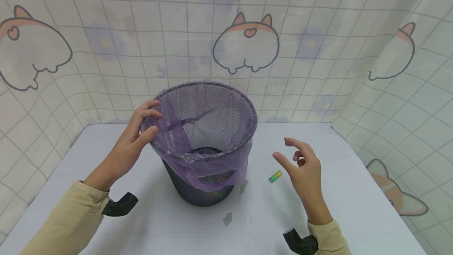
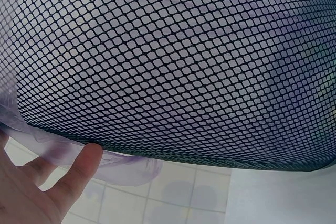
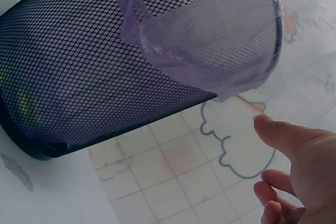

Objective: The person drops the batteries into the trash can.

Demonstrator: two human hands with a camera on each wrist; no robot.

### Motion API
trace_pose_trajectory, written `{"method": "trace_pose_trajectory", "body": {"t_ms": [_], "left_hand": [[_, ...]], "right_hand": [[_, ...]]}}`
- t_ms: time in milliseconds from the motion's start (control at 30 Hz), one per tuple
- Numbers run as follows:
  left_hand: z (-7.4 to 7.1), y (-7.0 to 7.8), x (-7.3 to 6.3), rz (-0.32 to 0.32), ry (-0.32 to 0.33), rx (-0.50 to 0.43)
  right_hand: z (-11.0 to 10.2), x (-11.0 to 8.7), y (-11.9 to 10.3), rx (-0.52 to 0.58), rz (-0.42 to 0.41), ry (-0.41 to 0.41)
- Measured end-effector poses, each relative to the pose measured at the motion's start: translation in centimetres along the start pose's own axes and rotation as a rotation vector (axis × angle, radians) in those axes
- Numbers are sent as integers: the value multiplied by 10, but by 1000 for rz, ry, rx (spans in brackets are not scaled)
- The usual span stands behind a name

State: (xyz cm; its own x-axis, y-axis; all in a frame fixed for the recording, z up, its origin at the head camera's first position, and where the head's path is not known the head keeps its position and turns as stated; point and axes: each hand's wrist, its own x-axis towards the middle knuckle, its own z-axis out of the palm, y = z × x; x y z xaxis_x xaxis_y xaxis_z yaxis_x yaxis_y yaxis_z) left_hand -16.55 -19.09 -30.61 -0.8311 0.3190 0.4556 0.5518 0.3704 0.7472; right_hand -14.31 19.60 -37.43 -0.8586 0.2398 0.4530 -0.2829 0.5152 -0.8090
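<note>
A black mesh wastebasket (image 1: 203, 198) stands on the white table, lined with a thin purple bag (image 1: 226, 172) folded over its rim. My left hand (image 1: 132, 137) rests at the left side of the rim, its fingertips and thumb reaching over the edge. In the left wrist view, the thumb (image 2: 84, 166) overlaps the basket's upper edge beside the bag. To the right, my right hand (image 1: 302, 168) is raised with thumb and forefinger spread apart, holding nothing. A small green and yellow battery (image 1: 275, 176) lies on the table just left of that hand.
The table (image 1: 162, 231) has grey patches (image 1: 227, 219) in front of the basket. A checked curtain with cartoon animals (image 1: 245, 46) surrounds the back and sides. Through the mesh, blurred green-yellow spots (image 3: 23, 103) show low in the basket.
</note>
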Motion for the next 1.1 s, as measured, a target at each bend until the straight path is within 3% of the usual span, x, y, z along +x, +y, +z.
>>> {"method": "trace_pose_trajectory", "body": {"t_ms": [833,1100], "left_hand": [[0,-2,1,-1,3,-6],[0,-2,0,3,6,-11]], "right_hand": [[3,-5,22,-63,57,-14],[3,-7,28,-95,117,-46]]}}
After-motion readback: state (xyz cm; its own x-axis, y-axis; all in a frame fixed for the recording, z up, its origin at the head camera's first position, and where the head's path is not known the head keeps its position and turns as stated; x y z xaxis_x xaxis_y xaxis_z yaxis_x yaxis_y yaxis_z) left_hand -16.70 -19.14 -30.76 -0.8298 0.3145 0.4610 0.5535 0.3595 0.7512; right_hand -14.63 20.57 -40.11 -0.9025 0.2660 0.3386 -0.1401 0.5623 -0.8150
